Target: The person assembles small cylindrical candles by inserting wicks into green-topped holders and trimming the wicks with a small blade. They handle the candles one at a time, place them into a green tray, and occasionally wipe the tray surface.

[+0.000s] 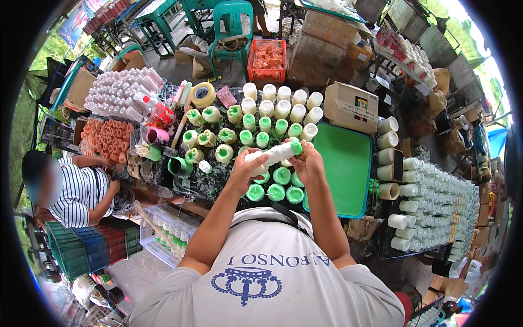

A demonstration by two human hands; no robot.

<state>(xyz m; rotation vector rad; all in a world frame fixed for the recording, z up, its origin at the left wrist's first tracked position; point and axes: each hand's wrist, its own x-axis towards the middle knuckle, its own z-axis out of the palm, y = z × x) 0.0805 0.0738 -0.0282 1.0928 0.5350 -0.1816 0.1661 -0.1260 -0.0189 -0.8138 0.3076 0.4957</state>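
My left hand [247,168] is closed around the near end of a white, knobbly, wax-like cylinder [276,153] with a green end. At the green end, the fingers of my right hand [308,162] are closed on it. The cylinder lies tilted across my front, above the dark table. Beneath and beside my hands stand several white cups with green filling [276,192]. Farther off are rows of plain white cylinders [282,109]. To the left, several pale moulds with green insides [224,153] stand next to a small white piece [205,167].
A green tray [343,169] lies to the right, with a cardboard box [352,108] behind it. Many white cups [430,201] fill the right-hand table. At left, a seated person in a striped shirt [81,191] sits beside orange pieces [106,139]. Tape [202,95] lies at the back.
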